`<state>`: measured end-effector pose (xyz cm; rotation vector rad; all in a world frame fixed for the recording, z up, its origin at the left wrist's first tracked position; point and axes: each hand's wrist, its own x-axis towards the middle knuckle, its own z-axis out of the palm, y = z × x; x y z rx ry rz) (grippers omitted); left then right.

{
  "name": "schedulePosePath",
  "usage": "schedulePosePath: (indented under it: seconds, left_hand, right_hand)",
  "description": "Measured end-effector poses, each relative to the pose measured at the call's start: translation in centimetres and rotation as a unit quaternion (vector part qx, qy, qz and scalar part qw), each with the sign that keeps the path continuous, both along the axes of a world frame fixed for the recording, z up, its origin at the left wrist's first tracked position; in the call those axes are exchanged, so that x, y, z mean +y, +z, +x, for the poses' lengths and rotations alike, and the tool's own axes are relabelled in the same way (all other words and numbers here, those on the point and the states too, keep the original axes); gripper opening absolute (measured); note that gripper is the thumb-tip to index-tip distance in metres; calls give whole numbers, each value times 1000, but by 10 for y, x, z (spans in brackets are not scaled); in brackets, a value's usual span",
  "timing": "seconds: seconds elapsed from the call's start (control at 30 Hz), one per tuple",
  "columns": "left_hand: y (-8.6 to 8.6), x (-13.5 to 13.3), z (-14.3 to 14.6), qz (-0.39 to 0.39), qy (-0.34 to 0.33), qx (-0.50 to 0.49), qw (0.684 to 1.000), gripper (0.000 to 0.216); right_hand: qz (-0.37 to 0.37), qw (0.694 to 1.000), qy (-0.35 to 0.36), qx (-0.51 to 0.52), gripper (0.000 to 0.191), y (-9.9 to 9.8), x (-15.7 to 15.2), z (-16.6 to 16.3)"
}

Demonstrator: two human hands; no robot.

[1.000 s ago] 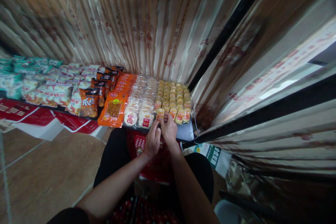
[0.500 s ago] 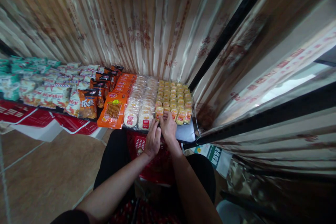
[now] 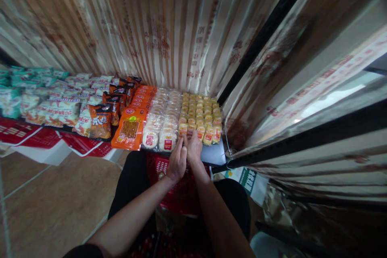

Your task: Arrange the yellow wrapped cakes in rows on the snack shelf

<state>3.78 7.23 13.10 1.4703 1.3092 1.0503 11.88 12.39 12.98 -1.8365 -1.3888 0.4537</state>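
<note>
My left hand [image 3: 177,160] and my right hand [image 3: 193,145] meet side by side at the front edge of a shelf [image 3: 213,154]. Between their closed fingers is the lower end of a yellow snack pack [image 3: 183,129], a clear-wrapped one with a red and yellow label. It lies in the front row of similar yellow packs [image 3: 200,109]; my fingertips partly hide it. Just left of my hands are clear packs of round white crackers [image 3: 168,140] with red labels.
Orange flat packs of brown sticks [image 3: 128,131], orange-and-black bags [image 3: 100,123], white snack bags [image 3: 69,109] and green bags [image 3: 10,98] line the shelf leftward. Printed sheeting [image 3: 169,28] hangs behind. Black bars [image 3: 269,32] cross at right. A red plastic sheet [image 3: 87,142] hangs below the shelf.
Both hands stay at the same yellow pack, with only small shifts of the fingers. The right hand has edged slightly left and down. The goods stand as before.
</note>
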Motion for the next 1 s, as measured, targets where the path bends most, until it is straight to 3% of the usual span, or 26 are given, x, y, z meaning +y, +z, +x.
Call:
schedulePosePath:
  seconds: [0.53,0.73,1.0]
  left_hand:
    - [-1,15,7,-39,23,-26,999,53]
    - [-4,19,12,-38,36,-45,998,48]
    - [-2,21,18,-42,20,-25,999,51]
  right_hand:
    - [12,998,46,40,23,-4,-3,4]
    - [66,996,62,-8,35,-21,-14,5]
    - [59,994,89,-25,42,-39,-21,11]
